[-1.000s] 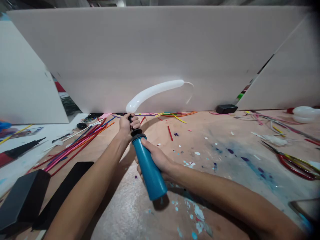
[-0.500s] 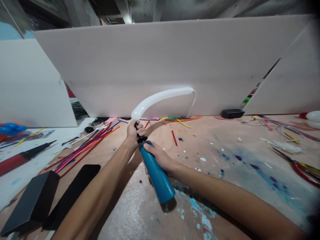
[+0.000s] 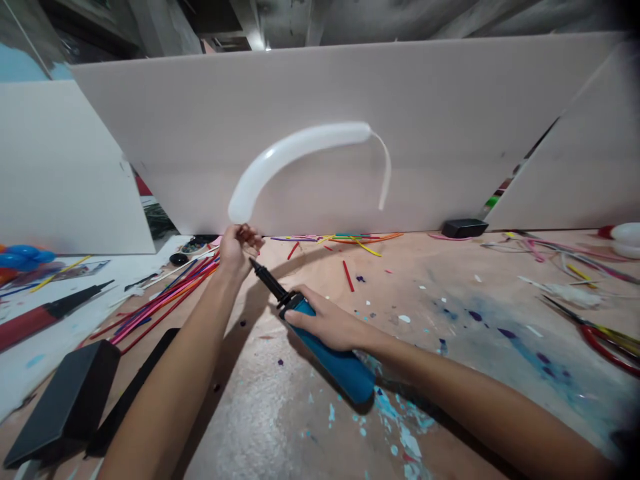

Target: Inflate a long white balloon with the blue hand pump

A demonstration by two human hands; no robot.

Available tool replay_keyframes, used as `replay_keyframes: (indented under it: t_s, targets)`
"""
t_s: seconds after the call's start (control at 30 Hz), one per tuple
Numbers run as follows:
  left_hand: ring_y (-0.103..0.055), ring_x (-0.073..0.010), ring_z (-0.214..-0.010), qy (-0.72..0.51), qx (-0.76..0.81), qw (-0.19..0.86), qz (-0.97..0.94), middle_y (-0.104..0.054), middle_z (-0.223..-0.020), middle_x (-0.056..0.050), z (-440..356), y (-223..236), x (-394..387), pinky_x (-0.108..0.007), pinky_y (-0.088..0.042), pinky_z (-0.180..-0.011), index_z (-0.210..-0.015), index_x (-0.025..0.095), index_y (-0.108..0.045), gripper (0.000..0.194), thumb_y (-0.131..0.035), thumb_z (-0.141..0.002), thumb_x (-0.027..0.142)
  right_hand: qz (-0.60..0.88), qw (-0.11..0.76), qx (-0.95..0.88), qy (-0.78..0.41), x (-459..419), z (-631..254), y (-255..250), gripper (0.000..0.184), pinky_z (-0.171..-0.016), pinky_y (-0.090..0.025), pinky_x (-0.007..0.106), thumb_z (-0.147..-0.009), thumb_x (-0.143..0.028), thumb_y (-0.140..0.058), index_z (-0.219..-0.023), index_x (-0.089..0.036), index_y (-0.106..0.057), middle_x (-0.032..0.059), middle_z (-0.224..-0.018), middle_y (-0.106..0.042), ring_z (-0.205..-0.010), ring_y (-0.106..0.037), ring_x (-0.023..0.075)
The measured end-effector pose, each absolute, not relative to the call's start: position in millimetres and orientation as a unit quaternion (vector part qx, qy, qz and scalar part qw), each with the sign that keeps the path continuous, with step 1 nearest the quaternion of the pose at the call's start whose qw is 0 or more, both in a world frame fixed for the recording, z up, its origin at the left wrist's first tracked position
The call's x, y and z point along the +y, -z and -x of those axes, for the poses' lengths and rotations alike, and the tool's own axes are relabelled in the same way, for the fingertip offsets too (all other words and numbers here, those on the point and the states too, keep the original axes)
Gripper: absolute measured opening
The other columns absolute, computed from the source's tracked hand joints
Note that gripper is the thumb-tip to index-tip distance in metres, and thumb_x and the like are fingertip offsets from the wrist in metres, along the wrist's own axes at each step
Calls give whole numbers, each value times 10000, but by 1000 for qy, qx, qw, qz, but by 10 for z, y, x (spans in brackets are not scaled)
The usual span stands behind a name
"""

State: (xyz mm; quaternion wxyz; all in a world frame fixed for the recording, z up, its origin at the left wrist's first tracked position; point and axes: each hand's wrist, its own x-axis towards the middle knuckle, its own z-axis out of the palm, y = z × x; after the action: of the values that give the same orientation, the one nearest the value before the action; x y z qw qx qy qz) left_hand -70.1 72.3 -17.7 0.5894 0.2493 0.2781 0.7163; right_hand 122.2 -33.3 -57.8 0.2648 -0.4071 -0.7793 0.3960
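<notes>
A long white balloon (image 3: 300,143) arcs up from my left hand (image 3: 239,248), which pinches its lower end. Most of the balloon is inflated; a thin limp tail dangles at its far right tip. My right hand (image 3: 327,319) grips a blue balloon pump (image 3: 345,373) around its upper body. The pump's black nozzle (image 3: 270,279) points up and left, its tip just beside my left hand and apart from the balloon. My left fingers partly hide the balloon's neck.
Uninflated coloured balloons (image 3: 165,297) lie in a bundle on the left, near a red pump (image 3: 45,317) and a dark box (image 3: 65,400). Red-handled scissors (image 3: 595,333) lie at right. White panels (image 3: 320,87) stand behind the paint-spotted table (image 3: 240,413); a black block (image 3: 465,228) sits against them.
The balloon has come off the pump nozzle. My left hand has moved left with it, and the balloon has risen. The pump has tilted, its base swinging right.
</notes>
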Motion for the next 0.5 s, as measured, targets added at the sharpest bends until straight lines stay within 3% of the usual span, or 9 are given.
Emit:
replay_keyframes:
  t_s: [0.13, 0.23, 0.3, 0.4, 0.5]
  targets:
    - [-494, -92, -445, -709, 284, 544, -348, -489, -505, 34, 885, 209, 759, -206, -425, -490, -614, 181, -454, 194, -478, -807, 193, 479, 89, -843, -227, -235, -1364, 639, 476, -730, -441, 341, -845, -482, -553, -1211, -178, -536, 142, -1036, -700, -890, -654, 294]
    - [-450, -88, -427, -671, 295, 543, -411, -451, -480, 42, 807, 277, 724, -211, -417, -485, -594, 183, -449, 230, -474, -820, 216, 506, 43, -849, -145, -142, -1460, 686, 487, -731, -442, 359, -808, -486, -593, -1171, -163, -583, 179, -1048, -701, -921, -657, 340]
    - [-419, -82, -416, -624, 311, 552, -458, -429, -473, 45, 685, 347, 683, -209, -409, -482, -578, 185, -429, 259, -474, -826, 243, 500, 87, -848, -153, -80, -1512, 685, 540, -790, -450, 383, -772, -504, -648, -1190, -165, -596, 190, -1101, -679, -988, -640, 350]
    - [-409, -79, -403, -538, 336, 569, -524, -440, -472, 34, 456, 489, 590, -202, -372, -452, -569, 175, -462, 279, -502, -827, 274, 457, 255, -805, -280, 22, -1551, 625, 723, -861, -469, 393, -736, -538, -707, -1335, -193, -498, 171, -1191, -633, -1064, -615, 306]
    - [-409, -78, -384, -463, 348, 589, -564, -464, -447, 11, 225, 629, 469, -191, -296, -412, -541, 152, -507, 288, -550, -810, 246, 381, 455, -687, -420, 144, -1544, 569, 554, -875, -495, 365, -800, -539, -646, -1216, -183, -560, 119, -1122, -661, -1014, -628, 232]
